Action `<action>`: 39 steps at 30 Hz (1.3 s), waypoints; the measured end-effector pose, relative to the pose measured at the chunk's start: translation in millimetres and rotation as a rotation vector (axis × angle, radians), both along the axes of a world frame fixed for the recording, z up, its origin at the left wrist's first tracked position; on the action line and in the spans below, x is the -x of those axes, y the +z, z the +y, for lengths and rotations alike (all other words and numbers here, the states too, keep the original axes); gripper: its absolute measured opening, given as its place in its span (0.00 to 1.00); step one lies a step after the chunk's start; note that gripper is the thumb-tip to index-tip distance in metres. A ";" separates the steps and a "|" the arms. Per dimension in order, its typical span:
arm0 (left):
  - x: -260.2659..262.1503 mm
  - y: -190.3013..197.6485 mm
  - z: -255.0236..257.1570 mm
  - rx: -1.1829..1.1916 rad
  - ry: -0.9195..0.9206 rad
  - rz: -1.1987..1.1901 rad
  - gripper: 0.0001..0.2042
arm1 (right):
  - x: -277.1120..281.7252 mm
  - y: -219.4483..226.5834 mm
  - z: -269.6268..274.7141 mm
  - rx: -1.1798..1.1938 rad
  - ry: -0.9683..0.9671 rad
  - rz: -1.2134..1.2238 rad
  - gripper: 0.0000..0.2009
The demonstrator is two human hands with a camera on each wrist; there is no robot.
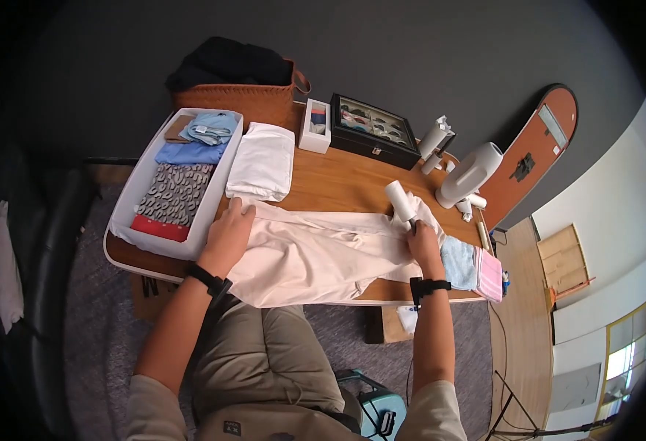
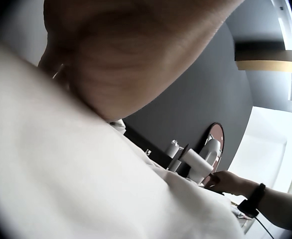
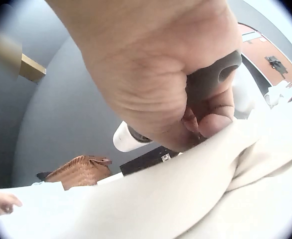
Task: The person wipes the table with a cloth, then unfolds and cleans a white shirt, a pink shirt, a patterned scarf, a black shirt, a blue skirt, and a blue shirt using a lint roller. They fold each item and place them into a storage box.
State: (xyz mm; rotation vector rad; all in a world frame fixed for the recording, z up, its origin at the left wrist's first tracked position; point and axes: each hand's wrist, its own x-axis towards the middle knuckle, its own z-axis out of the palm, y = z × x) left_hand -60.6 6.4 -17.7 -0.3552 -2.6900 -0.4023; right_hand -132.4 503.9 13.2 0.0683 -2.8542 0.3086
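Note:
A pale cream garment (image 1: 301, 253) lies spread and wrinkled along the table's front edge, part of it hanging over. My left hand (image 1: 229, 234) holds its left end by the upper edge; the fingertips are mostly hidden in the left wrist view. In my right hand (image 1: 424, 242) is a lint roller with a white roll (image 1: 396, 197), gripped by its dark grey handle (image 3: 213, 74). The roll points up and away, raised above the cloth in the right wrist view. My right fingers are close over the garment's right part, where the fabric is bunched.
A white bin (image 1: 121, 213) of folded clothes stands left, beside a folded white cloth (image 1: 262, 162). Behind are a woven basket (image 1: 231, 101), a small white box (image 1: 315, 126) and a black display case (image 1: 373, 151). A white jug (image 1: 470, 175) and folded towels (image 1: 459, 262) are at right.

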 end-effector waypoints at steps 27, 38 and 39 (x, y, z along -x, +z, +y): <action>-53.7 51.2 1.6 -0.660 -0.129 -0.053 0.12 | -120.7 78.2 32.8 0.447 -0.089 -0.095 0.09; -63.5 103.6 7.0 -1.253 -0.251 -0.241 0.11 | -73.4 23.7 23.4 0.437 -0.066 -0.046 0.04; -59.1 107.7 7.5 -1.309 -0.293 -0.163 0.10 | -68.0 29.0 23.4 0.505 -0.104 -0.071 0.04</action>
